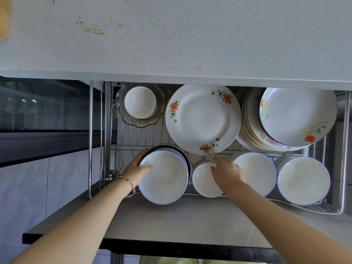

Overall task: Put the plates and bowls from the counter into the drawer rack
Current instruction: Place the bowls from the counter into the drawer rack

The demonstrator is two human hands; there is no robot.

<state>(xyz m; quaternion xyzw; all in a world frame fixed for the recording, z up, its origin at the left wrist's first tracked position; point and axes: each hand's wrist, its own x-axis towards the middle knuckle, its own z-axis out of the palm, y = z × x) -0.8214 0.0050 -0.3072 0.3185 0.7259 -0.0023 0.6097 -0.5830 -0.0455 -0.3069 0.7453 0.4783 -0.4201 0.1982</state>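
Head view looks straight down past a speckled pale stone counter (171, 35), whose front edge overhangs the back of a pulled-out silver wire drawer rack (133, 138) and hides the far rims of the dishes in its back row. A dark glass-fronted cabinet (47, 105) sits to the left, and a grey drawer front panel (190, 220) runs along the near side beneath both forearms. The left hand (136, 166), with a silver chain bracelet (130, 184) on its wrist, grasps the left rim of a stack of white round bowls (165, 178) in the rack's front-left corner, thumb laid inside the top bowl and fingers curled over the outer edge. The right hand (226, 171) lies with loosely spread fingers over the right side of a small cream bowl (202, 181) just beside that stack. It seems to touch the rim, but I cannot tell whether it clasps it. Further right in the front row stand a wide white bowl (257, 172) and a second white bowl stack (302, 181). The back row holds a little white bowl (140, 102) nested in a clear scalloped glass dish (122, 103), a large white plate with orange flowers (202, 119), and a leaning stack of flowered plates (297, 116).
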